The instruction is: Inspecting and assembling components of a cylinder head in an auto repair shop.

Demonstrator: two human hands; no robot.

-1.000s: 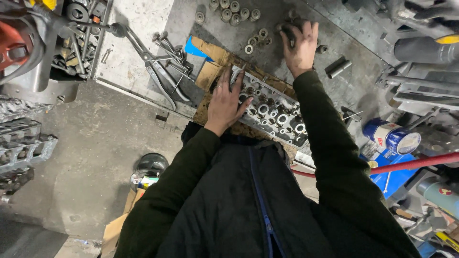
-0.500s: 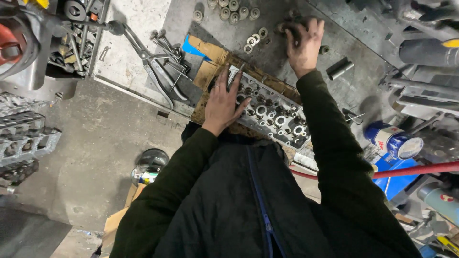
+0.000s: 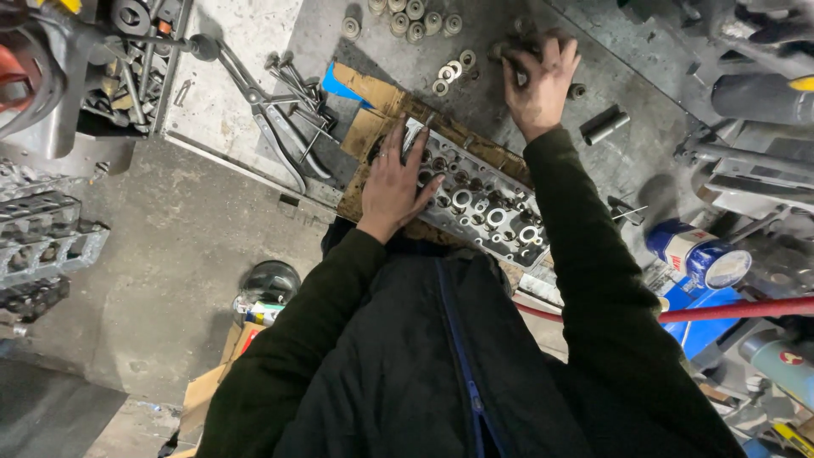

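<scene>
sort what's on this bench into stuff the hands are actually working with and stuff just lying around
In hand:
- left hand flat on the metal cylinder head
- right hand on small dark parts at the far bench edge
- cardboard sheet under the head

Lying about:
- round metal caps
- washers
- long-handled pliers
- dark tube piece
- blue tin
- red hose

Left hand [image 3: 397, 182] flat on metal engine part [image 3: 479, 199], fingers spread. Engine part on brown cardboard [image 3: 373, 127]. Right hand [image 3: 538, 80] far up bench, gripping small dark part. Round metal rings [image 3: 449, 75] near. Long pliers [image 3: 271, 127] to left.
</scene>
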